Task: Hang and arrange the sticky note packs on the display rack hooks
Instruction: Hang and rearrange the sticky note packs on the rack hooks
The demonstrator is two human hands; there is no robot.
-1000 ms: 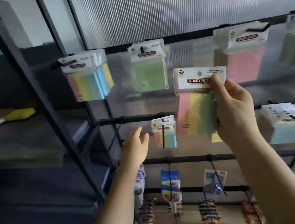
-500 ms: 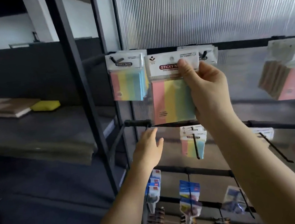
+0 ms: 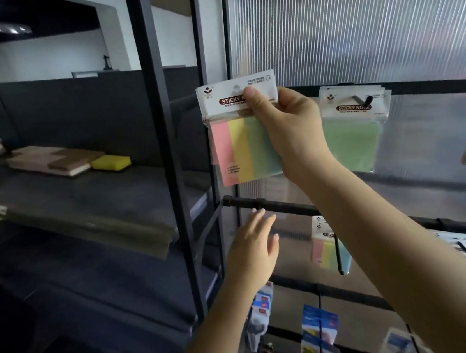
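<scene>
My right hand pinches a striped sticky note pack by its white header, thumb across the label, and holds it up at the top left of the display rack. It covers whatever hangs behind it there. Just to the right, a green sticky note pack hangs from a black hook. Lower down, a small striped pack hangs from a long hook on the second rail. My left hand hovers open below the second rail, fingers spread, holding nothing.
A black upright post borders the rack on the left. A dark shelf beyond it carries brown boards and a yellow sponge. Blue carded goods hang on the lower rails. More packs blur at the right edge.
The view has swung left and closer. My right hand has carried the striped pack left, over the top-left hook's packs. My left hand stays open beneath the second rail.
</scene>
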